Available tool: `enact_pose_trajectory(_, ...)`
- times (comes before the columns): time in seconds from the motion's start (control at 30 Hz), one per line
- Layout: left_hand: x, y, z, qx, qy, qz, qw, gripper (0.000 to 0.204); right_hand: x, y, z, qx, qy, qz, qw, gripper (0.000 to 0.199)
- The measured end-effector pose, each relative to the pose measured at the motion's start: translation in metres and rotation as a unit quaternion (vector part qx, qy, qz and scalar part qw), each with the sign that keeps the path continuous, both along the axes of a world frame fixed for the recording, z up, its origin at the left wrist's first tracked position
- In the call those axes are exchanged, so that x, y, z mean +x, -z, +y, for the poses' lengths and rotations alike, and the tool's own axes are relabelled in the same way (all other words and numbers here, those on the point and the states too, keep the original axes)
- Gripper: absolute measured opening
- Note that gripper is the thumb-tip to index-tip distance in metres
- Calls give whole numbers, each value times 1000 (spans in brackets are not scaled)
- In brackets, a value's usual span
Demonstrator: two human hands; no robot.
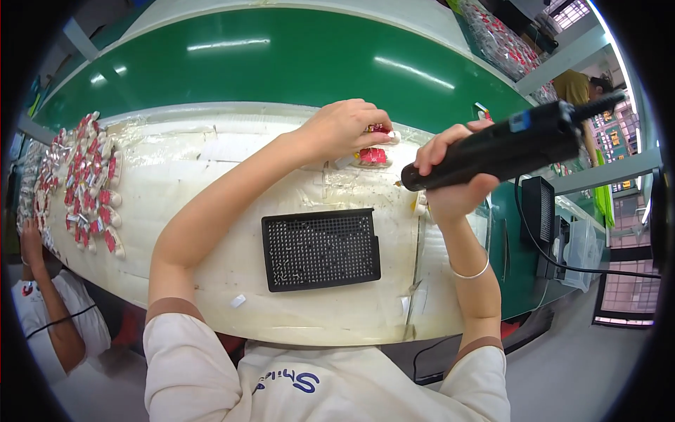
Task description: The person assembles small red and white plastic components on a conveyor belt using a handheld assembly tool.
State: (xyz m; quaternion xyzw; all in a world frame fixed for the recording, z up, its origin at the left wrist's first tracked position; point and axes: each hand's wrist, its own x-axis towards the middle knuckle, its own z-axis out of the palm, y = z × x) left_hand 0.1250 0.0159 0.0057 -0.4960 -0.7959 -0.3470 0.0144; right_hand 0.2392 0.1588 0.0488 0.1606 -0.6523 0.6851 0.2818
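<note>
head view, and we've got our left hand (342, 129) pinching a small red-and-white plastic piece (373, 155) on the pale worktop (211, 169), light and stiff we'd judge, best held by its edges, while our right hand (453, 179) grips the black electric screwdriver (503, 149).

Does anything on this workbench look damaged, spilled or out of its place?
Nothing stands out. The black perforated tray lies flat and nearly square to the bench edge, the red and white parts stay heaped at the left, and nothing looks spilled or broken.
</note>
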Motion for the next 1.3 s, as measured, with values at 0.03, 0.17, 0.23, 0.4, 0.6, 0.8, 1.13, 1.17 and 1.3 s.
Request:
enact_pose_trajectory(0.03, 7, 4, -12, 15, 7, -1, 1000, 32, 6, -5, -4, -18, -20, 8, 1000, 81)
enact_pose_trajectory(0.17, 27, 16, -38, 23, 60, 53, 997, 38, 26, -30, -10, -65, -143, 89, 984, 87)
enact_pose_trajectory(0.23, 34, 18, -48, 19, 73, 31, 997, 39, 30, -32, -16, -78, -184, 96, 975, 93)
enact_pose_trajectory(0.4, 42, 22, -56, 59, 90, 86, 990, 42, 38, -22, -33, -21, -221, 61, 973, 88)
enact_pose_trajectory(0.6, 39, 20, -56, 99, 107, 84, 986, 26, 33, -11, -30, 31, -242, 63, 968, 88)
enact_pose_trajectory(0.8, 40, 18, -53, 104, 139, 75, 982, 25, 32, -10, -26, 22, -225, 54, 973, 89)
enact_pose_trajectory(1.13, 40, 16, -57, 89, 147, 53, 984, 27, 28, -9, -24, 20, -227, 65, 972, 90)
enact_pose_trajectory(1.17, 40, 18, -57, 83, 146, 51, 984, 27, 27, -5, -22, 22, -233, 62, 970, 90)
enact_pose_trajectory(1.3, 41, 16, -55, 86, 148, 49, 984, 28, 28, -4, -22, 11, -227, 56, 972, 88)
